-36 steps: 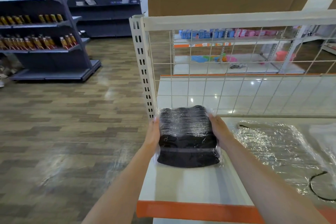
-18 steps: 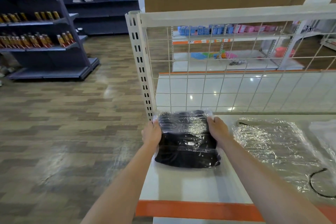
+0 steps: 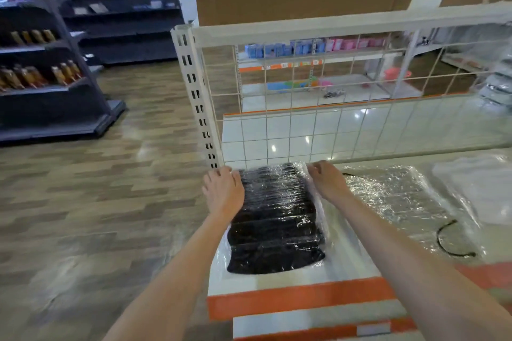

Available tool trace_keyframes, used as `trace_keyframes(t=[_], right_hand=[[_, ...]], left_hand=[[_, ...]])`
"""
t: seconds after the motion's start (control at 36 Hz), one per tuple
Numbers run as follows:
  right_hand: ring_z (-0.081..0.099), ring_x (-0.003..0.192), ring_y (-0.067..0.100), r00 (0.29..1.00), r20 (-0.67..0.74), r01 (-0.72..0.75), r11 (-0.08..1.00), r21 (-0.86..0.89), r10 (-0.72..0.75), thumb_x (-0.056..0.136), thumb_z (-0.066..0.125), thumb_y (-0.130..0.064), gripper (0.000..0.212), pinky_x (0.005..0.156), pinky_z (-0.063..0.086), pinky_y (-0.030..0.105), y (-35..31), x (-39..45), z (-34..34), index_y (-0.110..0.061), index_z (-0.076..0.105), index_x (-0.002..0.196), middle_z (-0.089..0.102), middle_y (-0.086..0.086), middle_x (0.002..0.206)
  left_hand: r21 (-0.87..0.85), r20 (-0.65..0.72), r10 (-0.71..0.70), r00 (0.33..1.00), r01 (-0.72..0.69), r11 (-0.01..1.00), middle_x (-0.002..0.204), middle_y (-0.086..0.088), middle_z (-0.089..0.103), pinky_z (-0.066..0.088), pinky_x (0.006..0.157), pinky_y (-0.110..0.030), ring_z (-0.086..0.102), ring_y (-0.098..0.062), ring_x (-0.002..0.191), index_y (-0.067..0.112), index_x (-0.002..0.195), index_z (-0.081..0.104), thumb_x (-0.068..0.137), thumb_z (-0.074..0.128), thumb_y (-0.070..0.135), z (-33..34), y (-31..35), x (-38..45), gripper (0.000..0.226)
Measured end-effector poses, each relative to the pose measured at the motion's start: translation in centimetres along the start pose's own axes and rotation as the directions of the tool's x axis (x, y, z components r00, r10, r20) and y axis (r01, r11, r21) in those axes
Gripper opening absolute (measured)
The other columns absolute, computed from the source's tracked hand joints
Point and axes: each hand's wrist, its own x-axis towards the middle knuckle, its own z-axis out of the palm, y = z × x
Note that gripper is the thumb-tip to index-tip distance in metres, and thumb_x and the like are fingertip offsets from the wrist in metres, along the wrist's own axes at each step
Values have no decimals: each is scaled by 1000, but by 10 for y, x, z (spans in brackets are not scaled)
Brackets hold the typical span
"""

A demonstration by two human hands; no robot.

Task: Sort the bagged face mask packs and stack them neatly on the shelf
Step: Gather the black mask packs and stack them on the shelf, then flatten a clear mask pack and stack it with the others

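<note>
Two hands flank the mask pack (image 3: 275,219) (on the shelf (image 3: 291,279)): left hand (image 3: 223,192) at nine o'clock, right hand (image 3: 325,181) at three, fingers curled pinching its far corners.

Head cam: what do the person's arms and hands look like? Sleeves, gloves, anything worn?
Both forearms are bare right up to the bottom edge of the picture, with no sleeves in sight. The left hand and right hand wear no gloves. No watch, ring, wristband or marking shows on either.
</note>
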Motion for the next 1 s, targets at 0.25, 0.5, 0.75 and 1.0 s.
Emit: trace_keyframes(t=[0.25,0.5,0.75,1.0], right_hand=[[54,109,25,990,-37,127,978,-163,-135,101,38,-25,35,91,42,33,26,-27,-48,-3,53,123,58,13,122],[40,127,29,991,127,98,914,-395,-51,93,51,-23,40,104,35,34,111,-20,-129,-10,48,131,44,13,137],[43,129,27,975,188,-85,979,-183,120,95,51,-34,54,100,34,29,192,4,-197,-6,38,139,39,14,145],[44,125,33,901,374,-343,891,297,222,85,66,-39,83,97,48,35,211,16,-174,-7,20,146,30,17,150]], left_hand=[[82,122,353,928,-363,928,128,-10,47,32,104,-40,38,-25,121,12,124,50,97,41,26,13,57,-30,32],[83,417,511,752,-591,802,141,-10,37,27,110,-36,31,-25,132,12,137,39,90,55,44,53,140,-49,59],[69,608,152,780,-243,968,157,-16,3,19,117,-47,10,-35,144,10,151,-1,69,57,75,121,195,-49,120],[-346,538,-237,809,468,813,112,-16,63,51,91,-40,62,-30,98,-1,126,49,63,71,63,148,193,-44,92]])
